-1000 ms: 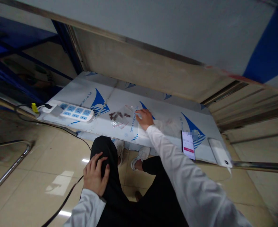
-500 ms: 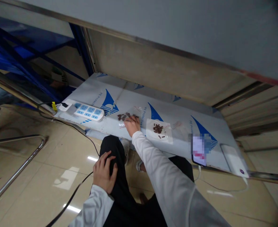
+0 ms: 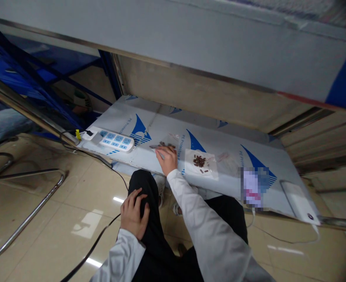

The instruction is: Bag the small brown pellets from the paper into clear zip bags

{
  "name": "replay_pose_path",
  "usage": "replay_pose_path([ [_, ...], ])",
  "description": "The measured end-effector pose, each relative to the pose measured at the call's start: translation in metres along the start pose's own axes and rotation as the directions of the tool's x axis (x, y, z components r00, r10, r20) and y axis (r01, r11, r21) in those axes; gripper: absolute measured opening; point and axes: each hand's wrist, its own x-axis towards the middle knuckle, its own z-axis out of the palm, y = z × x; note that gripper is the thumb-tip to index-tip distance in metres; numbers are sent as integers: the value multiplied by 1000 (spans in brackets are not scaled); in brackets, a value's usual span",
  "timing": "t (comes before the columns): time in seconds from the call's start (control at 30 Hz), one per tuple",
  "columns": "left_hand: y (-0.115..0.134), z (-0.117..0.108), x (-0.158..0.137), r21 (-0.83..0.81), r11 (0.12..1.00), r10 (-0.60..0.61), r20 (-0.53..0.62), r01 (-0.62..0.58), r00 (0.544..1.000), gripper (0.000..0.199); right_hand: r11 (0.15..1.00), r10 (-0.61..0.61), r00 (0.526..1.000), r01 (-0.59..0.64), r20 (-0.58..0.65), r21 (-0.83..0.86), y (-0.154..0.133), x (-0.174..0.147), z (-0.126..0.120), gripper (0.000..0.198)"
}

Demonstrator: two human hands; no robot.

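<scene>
My right hand (image 3: 167, 158) reaches over the near edge of a clear plastic bag (image 3: 173, 138) holding small dark brown pieces (image 3: 163, 145). Its thumb and fingers are drawn together in a pinch; what lies between them is too small to make out. Right of that hand, a heap of small brown capsule-like pieces (image 3: 199, 160) rests on a flat whitish bag (image 3: 211, 164), a few lying apart from the heap. My left hand (image 3: 134, 213) lies on my left knee, open, fingers spread, holding nothing.
A white power strip (image 3: 117, 141) with blue sockets lies at the shelf's (image 3: 173, 121) left. To the right are a thin clear bag (image 3: 227, 160), a blurred-out phone (image 3: 251, 192) and a white device (image 3: 297, 199) with a cable. An upper panel (image 3: 161, 43) overhangs the shelf.
My right hand has shifted slightly along the bag's near edge, its fingers now more pinched and the brown pieces less covered. My left hand stays on the knee. The whole view has shifted a little.
</scene>
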Motion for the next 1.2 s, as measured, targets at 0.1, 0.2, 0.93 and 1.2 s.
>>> replay_pose_path([
  [0.1, 9, -9, -2, -119, 991, -63, -70, 54, 996, 18, 876, 308, 928, -191, -208, 444, -18, -34, -33, 30],
  [0.2, 41, -29, -3, -417, 894, -207, -64, 162, 976, 16, 609, 548, 835, -364, -41, 705, -34, -89, -67, 27],
  [0.93, 136, -46, 13, -728, 534, -5, 507, 431, 862, 30, 682, 514, 857, -435, 38, 588, -53, -204, -125, 36],
  [1.2, 125, -53, 22, -732, 514, 40, 541, 447, 840, 16, 655, 537, 843, -433, 21, 619, -53, -202, -126, 23],
])
